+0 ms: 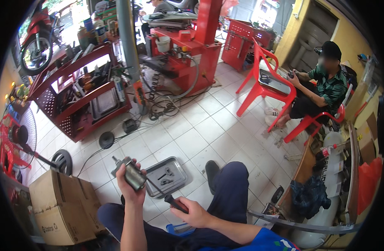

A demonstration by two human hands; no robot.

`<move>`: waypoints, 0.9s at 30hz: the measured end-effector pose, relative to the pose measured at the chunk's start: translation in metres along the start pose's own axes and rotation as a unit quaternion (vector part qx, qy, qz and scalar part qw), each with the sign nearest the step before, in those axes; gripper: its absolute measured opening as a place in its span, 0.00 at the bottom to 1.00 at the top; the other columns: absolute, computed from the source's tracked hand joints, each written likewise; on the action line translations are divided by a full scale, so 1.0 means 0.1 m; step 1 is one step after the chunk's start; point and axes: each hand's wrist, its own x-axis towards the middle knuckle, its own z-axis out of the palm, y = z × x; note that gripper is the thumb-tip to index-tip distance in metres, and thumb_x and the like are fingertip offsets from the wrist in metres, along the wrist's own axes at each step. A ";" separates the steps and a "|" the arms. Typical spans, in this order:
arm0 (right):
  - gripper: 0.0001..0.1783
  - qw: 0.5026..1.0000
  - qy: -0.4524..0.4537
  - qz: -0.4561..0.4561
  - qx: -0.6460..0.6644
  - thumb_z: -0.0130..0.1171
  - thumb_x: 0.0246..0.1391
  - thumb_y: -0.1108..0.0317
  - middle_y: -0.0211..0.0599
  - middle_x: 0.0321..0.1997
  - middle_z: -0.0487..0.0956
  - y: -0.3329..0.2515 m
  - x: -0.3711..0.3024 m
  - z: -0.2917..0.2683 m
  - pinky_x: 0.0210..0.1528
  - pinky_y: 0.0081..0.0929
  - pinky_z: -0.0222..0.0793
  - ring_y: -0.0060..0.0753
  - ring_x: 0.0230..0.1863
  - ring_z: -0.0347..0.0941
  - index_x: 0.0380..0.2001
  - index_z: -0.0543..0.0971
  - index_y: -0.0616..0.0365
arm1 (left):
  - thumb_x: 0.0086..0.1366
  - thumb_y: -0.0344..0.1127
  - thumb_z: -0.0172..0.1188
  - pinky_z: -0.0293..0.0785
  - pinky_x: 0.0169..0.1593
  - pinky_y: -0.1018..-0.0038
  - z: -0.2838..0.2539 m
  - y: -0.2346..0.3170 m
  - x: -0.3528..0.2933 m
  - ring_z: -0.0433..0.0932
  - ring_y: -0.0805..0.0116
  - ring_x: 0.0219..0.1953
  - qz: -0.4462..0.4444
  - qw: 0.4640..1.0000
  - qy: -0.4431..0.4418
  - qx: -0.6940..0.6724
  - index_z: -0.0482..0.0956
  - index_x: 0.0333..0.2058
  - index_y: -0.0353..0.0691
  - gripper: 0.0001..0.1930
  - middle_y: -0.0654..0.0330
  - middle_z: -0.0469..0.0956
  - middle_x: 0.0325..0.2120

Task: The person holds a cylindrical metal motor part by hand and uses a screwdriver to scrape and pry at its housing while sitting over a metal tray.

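Observation:
My left hand (126,186) grips a small starter motor (136,179), a dull metal cylinder with a short shaft poking out of its far left end. A screwdriver (172,200) with a black handle lies in my closed right hand (195,214). Its long thin blade slants up and left to the near right end of the motor; whether the tip touches it I cannot make out. Just beyond the two hands, a shallow metal tray (184,172) rests on the floor with several small dark metal parts (169,171) in it.
Cardboard boxes (60,201) stand at my left, near a red fan (20,136). Ahead are a red tool cart (49,102), a round black base (106,140) and cables (167,109). A person (332,90) sits at the right by red chairs (267,94). A metal strip (300,226) curves along the right.

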 end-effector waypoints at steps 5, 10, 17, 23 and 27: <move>0.20 0.951 -0.147 0.078 0.262 0.55 0.63 0.64 0.39 0.38 0.75 -0.44 0.29 -0.13 0.23 0.22 0.73 0.20 0.23 0.70 0.54 0.69 0.61 | 0.64 0.44 0.59 0.78 0.40 0.70 0.23 0.38 0.27 0.78 0.68 0.37 0.011 0.999 -0.041 0.030 0.72 0.43 0.37 0.17 0.56 0.77 0.35; 0.17 0.879 -0.361 0.193 0.244 0.54 0.62 0.57 0.25 0.17 0.69 -0.31 0.75 -0.21 0.11 0.17 0.48 0.14 0.11 0.56 0.47 0.74 0.58 | 0.66 0.44 0.57 0.77 0.42 0.71 0.02 0.38 0.35 0.79 0.70 0.41 0.020 0.999 -0.046 -0.003 0.74 0.46 0.37 0.17 0.58 0.79 0.40; 0.13 0.907 -0.335 0.181 0.181 0.55 0.58 0.61 0.24 0.15 0.64 -0.09 0.86 -0.24 0.12 0.19 0.52 0.15 0.11 0.55 0.39 0.72 0.59 | 0.64 0.47 0.59 0.78 0.46 0.66 -0.26 0.32 0.31 0.78 0.67 0.46 0.024 0.999 0.022 0.042 0.73 0.49 0.42 0.20 0.58 0.78 0.46; 0.18 0.962 -0.273 -0.025 -0.011 0.58 0.55 0.62 0.32 0.27 0.70 0.12 0.86 -0.25 0.18 0.23 0.64 0.21 0.21 0.67 0.44 0.70 0.61 | 0.66 0.45 0.58 0.78 0.49 0.69 -0.27 0.27 0.31 0.78 0.71 0.48 0.026 0.996 0.035 0.074 0.72 0.50 0.39 0.19 0.59 0.78 0.48; 0.21 0.974 -0.181 0.021 0.135 0.59 0.52 0.65 0.33 0.30 0.71 -0.12 0.61 -0.14 0.20 0.26 0.67 0.23 0.25 0.70 0.47 0.68 0.61 | 0.67 0.44 0.57 0.79 0.49 0.70 -0.27 0.33 0.35 0.78 0.72 0.48 0.001 0.999 -0.012 0.031 0.72 0.50 0.39 0.19 0.60 0.78 0.48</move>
